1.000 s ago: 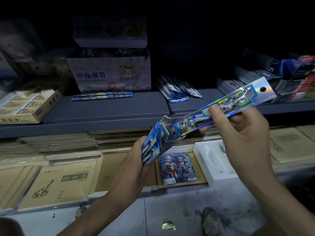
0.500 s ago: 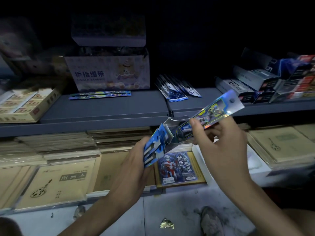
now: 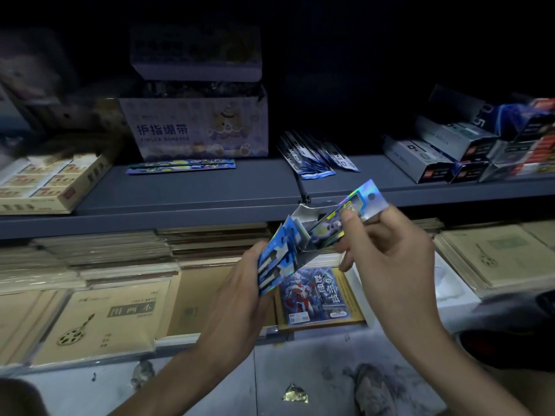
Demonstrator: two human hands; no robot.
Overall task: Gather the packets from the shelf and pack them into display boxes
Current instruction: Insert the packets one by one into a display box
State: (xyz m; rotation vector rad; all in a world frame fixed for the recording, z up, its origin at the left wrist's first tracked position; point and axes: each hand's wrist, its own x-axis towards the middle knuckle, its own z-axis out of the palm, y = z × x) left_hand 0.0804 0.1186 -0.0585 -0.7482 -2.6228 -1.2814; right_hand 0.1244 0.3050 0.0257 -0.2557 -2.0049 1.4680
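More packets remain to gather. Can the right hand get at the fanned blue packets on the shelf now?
Probably not yet: the right hand pinches a holographic packet partly inside the display box; otherwise nothing blocks the fanned packets.

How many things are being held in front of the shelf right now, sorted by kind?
holographic packet: 1
blue display box: 1
Total: 2

Holographic packet — blue box
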